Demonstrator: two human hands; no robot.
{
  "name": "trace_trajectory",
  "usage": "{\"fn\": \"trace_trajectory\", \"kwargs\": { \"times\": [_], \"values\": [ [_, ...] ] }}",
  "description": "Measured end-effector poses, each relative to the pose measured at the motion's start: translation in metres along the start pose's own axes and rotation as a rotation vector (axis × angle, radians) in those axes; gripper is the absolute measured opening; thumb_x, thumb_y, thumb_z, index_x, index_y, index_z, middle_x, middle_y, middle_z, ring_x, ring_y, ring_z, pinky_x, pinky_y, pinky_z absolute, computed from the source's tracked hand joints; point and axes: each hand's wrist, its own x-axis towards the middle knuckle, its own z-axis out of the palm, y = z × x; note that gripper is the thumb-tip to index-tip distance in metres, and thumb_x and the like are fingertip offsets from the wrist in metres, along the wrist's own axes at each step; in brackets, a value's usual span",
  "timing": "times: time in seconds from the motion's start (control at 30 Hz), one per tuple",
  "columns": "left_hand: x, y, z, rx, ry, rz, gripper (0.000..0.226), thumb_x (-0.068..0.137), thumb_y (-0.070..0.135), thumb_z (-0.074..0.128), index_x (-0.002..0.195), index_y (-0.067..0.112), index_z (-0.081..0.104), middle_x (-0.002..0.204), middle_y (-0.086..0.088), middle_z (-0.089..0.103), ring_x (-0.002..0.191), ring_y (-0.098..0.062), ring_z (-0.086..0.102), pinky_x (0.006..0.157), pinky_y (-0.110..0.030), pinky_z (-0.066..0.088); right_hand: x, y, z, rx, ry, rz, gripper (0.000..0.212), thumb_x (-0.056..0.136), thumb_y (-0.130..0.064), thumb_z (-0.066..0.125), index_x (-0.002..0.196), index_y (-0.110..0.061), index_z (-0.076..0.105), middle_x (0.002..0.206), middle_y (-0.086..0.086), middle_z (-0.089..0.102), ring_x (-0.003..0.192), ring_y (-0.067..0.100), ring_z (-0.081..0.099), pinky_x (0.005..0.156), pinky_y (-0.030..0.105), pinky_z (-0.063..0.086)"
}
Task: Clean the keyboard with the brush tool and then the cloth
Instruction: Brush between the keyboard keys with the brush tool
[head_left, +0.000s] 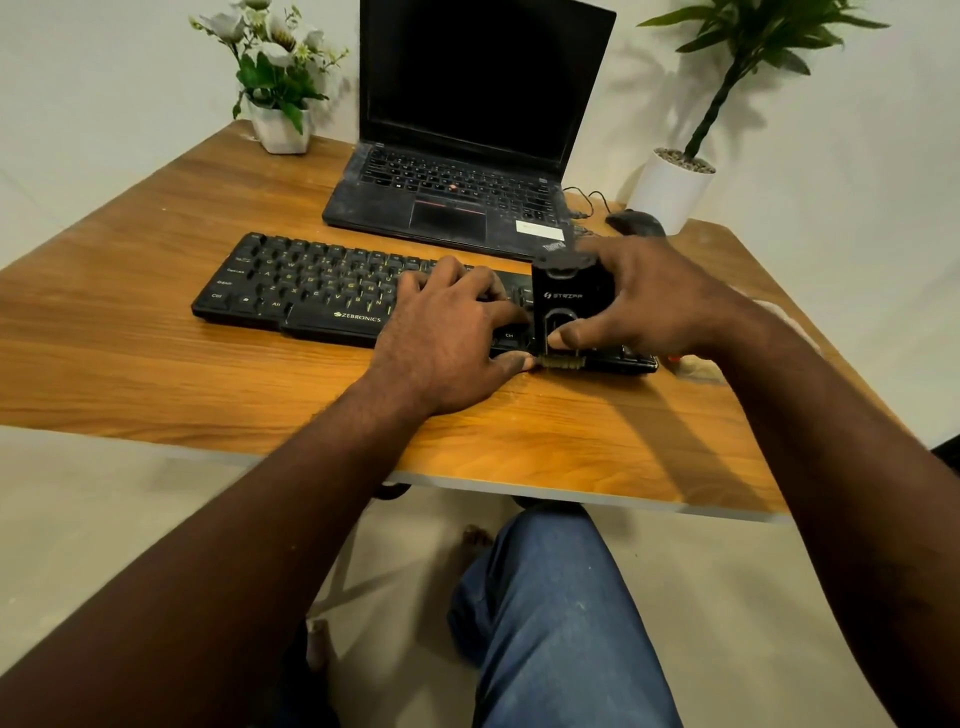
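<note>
A black keyboard (311, 291) lies across the wooden table (156, 364). My right hand (654, 296) grips a black brush tool (569, 299) over the keyboard's right part, with the pale bristles (561, 362) at the keyboard's near edge. My left hand (447, 332) rests on the keys just left of the brush, fingers spread over them and thumb near the bristles. A bit of pale cloth (779, 314) shows behind my right wrist, mostly hidden.
An open black laptop (467, 156) stands behind the keyboard. A black mouse (636, 223) with its cable lies to the laptop's right. A white flower pot (280, 127) is at the back left and a white plant pot (672, 187) at the back right. My knee (550, 597) is below the table edge.
</note>
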Motion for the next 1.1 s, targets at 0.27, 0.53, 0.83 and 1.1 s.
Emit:
{"fn": "trace_trajectory", "kwargs": {
  "times": [0.27,0.53,0.83,1.1],
  "values": [
    [-0.001,0.000,0.000,0.017,0.001,0.000,0.061,0.088,0.079,0.050,0.134,0.041,0.062,0.135,0.008,0.052,0.129,-0.022,0.038,0.102,-0.050,0.033,0.006,0.005,0.000,-0.037,0.011,-0.039,0.055,0.077,-0.026,0.089,0.126,-0.025,0.063,0.112,-0.010,0.069,0.102,0.006,0.065,0.082,0.026,0.055],
    [0.000,-0.001,0.001,-0.002,0.000,0.003,0.059,0.088,0.080,0.049,0.136,0.047,0.059,0.133,0.012,0.052,0.128,-0.019,0.038,0.103,-0.049,0.035,0.000,0.021,-0.009,0.028,0.067,0.009,0.052,0.077,-0.023,0.089,0.121,-0.031,0.062,0.104,-0.016,0.068,0.098,0.003,0.066,0.080,0.021,0.051],
    [0.000,-0.001,0.001,0.000,-0.003,-0.001,0.059,0.089,0.080,0.048,0.137,0.048,0.059,0.134,0.012,0.052,0.129,-0.019,0.038,0.103,-0.048,0.034,-0.002,0.020,-0.009,0.054,0.077,-0.001,0.049,0.077,-0.022,0.089,0.113,-0.036,0.059,0.103,-0.016,0.067,0.098,-0.001,0.064,0.079,0.020,0.052],
    [-0.001,0.000,0.001,0.009,0.010,0.008,0.059,0.089,0.078,0.049,0.136,0.045,0.061,0.134,0.011,0.051,0.128,-0.020,0.038,0.102,-0.049,0.033,0.017,0.035,-0.010,0.084,0.385,0.096,0.065,0.077,-0.028,0.089,0.135,-0.018,0.060,0.123,0.001,0.070,0.111,0.018,0.065,0.089,0.030,0.056]
  ]
}}
